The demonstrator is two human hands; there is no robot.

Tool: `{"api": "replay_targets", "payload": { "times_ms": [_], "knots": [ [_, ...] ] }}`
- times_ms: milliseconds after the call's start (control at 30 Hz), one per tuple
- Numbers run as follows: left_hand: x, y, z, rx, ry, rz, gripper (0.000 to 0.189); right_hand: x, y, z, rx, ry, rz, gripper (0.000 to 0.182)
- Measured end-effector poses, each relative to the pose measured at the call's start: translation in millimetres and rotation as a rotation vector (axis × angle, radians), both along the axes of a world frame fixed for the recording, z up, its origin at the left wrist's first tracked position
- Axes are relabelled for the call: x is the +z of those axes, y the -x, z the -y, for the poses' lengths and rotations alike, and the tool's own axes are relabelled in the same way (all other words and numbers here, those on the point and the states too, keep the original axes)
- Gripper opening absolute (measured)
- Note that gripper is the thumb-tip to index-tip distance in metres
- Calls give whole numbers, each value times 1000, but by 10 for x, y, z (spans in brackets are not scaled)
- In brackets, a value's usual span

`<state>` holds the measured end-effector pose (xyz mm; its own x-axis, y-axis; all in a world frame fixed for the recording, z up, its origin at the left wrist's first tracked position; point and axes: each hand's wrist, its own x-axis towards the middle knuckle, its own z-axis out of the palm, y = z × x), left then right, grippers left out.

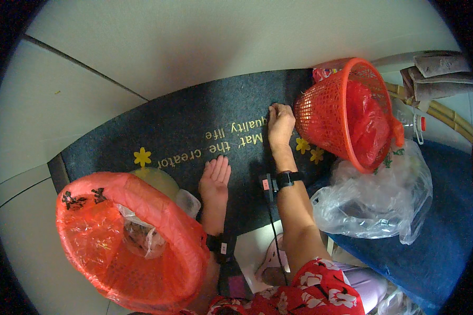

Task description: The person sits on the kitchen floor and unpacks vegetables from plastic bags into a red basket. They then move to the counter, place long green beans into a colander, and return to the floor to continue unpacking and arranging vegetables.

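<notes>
My left hand [216, 181] lies palm up with its fingers extended over a dark floor mat [181, 118]; nothing rests on it. My right hand [280, 121] is beside an overturned-on-its-side red plastic basket [323, 114], fingers curled down at the mat; whether something small is pinched there cannot be told. A red plastic bag [366, 122] lies inside that basket. Near my left forearm stands a basket lined with a red bag [173, 228], with clear plastic and dark scraps in it. A pale green round thing [157, 181] shows partly behind its rim.
At the right, a clear plastic bag [370, 201] sits on a blue mat [453, 189]. Behind the tipped basket are a plastic bottle [408, 118], bamboo poles [449, 116] and stacked grey pieces [437, 78]. A black cable [274, 224] hangs by my right forearm.
</notes>
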<state>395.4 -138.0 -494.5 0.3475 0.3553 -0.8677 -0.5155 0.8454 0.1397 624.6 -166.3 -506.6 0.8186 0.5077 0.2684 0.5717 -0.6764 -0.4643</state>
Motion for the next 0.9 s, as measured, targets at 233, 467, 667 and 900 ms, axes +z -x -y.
{"api": "replay_targets", "payload": {
  "times_ms": [233,467,667,900],
  "knots": [
    [-42,28,-5,-1,20,45,37,-8,-8,-318,-102,-587,-721,11],
    [-47,32,3,-4,16,73,31,-25,-26,-706,-4,-351,-493,8],
    [-29,-2,14,-18,0,4,32,-7,-57,-771,216,-176,-121,12],
    [-5,-7,2,-25,-6,-15,36,-34,-66,-798,201,-195,-161,12]
  ]
}}
